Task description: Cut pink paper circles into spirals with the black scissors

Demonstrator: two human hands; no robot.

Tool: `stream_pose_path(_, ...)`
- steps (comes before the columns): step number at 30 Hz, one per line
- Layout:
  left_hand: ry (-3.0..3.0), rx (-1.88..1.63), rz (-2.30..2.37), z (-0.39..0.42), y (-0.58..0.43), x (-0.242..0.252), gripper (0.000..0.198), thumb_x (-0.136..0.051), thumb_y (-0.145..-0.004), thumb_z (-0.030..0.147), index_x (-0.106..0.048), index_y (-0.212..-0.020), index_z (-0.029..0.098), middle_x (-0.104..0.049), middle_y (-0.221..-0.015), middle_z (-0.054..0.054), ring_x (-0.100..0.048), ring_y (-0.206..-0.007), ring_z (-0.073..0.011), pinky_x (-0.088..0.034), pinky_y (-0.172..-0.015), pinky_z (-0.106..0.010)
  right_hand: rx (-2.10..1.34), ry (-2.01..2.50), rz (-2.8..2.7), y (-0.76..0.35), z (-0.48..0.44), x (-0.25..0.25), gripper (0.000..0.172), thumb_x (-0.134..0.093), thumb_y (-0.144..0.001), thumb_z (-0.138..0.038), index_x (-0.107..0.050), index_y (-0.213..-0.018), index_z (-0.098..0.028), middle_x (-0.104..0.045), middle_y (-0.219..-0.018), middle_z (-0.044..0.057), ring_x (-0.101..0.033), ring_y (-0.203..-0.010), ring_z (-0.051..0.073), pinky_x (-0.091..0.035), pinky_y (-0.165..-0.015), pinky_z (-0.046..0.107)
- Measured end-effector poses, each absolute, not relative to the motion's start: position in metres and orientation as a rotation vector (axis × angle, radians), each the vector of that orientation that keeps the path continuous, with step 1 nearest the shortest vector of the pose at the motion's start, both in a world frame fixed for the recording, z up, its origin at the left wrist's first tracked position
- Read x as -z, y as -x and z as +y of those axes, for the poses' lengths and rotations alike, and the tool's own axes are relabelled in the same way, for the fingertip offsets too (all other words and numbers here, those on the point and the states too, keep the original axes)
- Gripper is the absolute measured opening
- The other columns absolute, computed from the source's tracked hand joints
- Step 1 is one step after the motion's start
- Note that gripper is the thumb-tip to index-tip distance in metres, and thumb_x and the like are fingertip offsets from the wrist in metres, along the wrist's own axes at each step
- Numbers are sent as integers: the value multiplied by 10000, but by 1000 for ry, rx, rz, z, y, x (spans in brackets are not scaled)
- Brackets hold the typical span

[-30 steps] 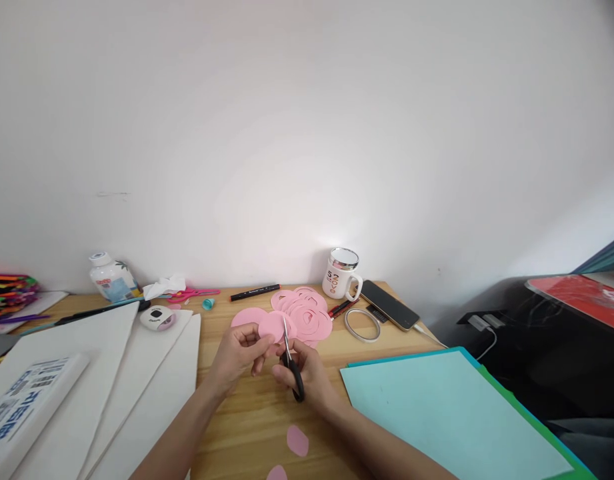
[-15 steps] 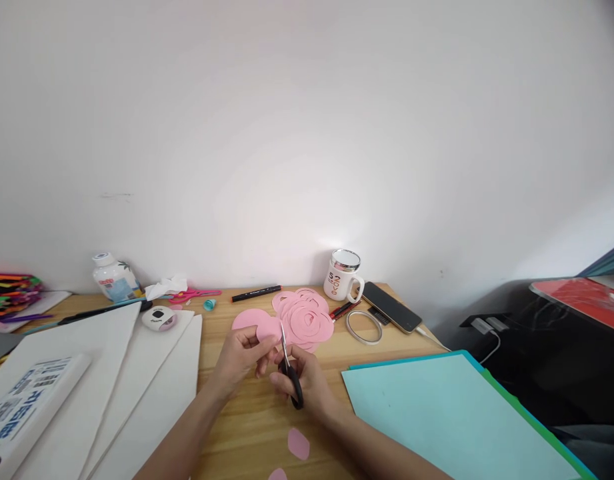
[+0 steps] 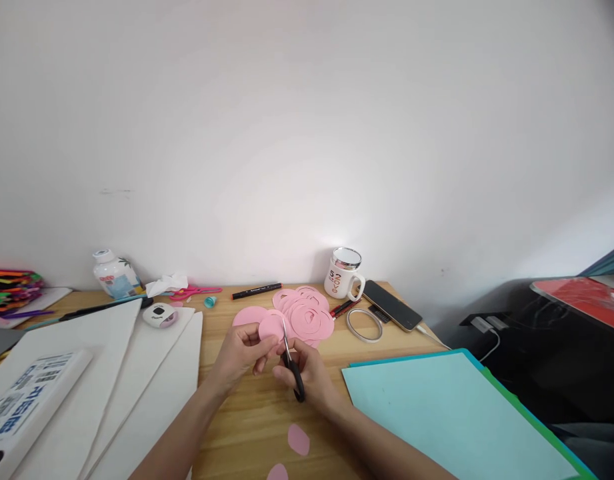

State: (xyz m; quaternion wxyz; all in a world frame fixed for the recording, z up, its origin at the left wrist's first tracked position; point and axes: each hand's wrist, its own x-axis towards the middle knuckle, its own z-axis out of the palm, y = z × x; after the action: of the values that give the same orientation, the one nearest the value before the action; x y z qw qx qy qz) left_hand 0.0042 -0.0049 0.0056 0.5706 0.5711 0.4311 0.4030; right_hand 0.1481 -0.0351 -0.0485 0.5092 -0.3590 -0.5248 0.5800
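Head view: left hand (image 3: 241, 353) is pinching a pink paper disc (image 3: 270, 329) over the desk (image 3: 247, 420), right hand (image 3: 307, 370) has got black-handled scissors (image 3: 293, 369), blades at the disc's right edge, pink cutouts (image 3: 307, 320) just beyond.

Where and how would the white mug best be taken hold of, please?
I would grip the white mug by its handle, probably coming from the right and slightly above: the mug stands upright, its handle juts out rightward, and the phone lies flat to that side.
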Motion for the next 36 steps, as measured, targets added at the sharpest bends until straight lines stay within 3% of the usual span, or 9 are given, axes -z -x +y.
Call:
stream_pose_path(9, -1317, -990, 1028, -2, -4, -8, 310, -719, -614, 373, -526, -532, 145, -486, -398, 64, -372, -297, -39, -268, -300, -155, -1410, 903, -1245, -148, -35, 48, 404, -776, -589, -423, -504, -779, -193, -493, -555, -64, -384, -434, 70, -302, -399, 180)
stream_pose_path(19, -1305, -999, 994, -2, -4, -4, 309, -708, -642, 376, -531, -538, 145, -482, -391, 63, -412, -309, -53, -290, -323, -161, -1442, 908, -1220, -144, -38, 53, 403, -787, -585, -396, -497, -774, -189, -462, -527, -79, -376, -411, 63, -295, -381, 169)
stream_pose_path(25, -1327, -939, 1004, -3, -3, -7, 308, -706, -620, 369, -517, -513, 151, -451, -365, 70, -358, -319, -43, -264, -321, -156, -1417, 864, -1257, -148, -37, 48, 429, -808, -564, -358, -524, -836, -184, -497, -603, -61, -409, -505, 81, -316, -450, 181)
stream_pose_path(36, -1328, -972, 1043, -4, -3, -10, 317, -698, -624, 372, -487, -516, 162, -479, -387, 64, -365, -324, -46, -264, -329, -166, -1440, 889, -1244, -148, -36, 48, 390, -802, -571, -356, -518, -779, -187, -358, -524, -101, -343, -446, 64, -277, -402, 170)
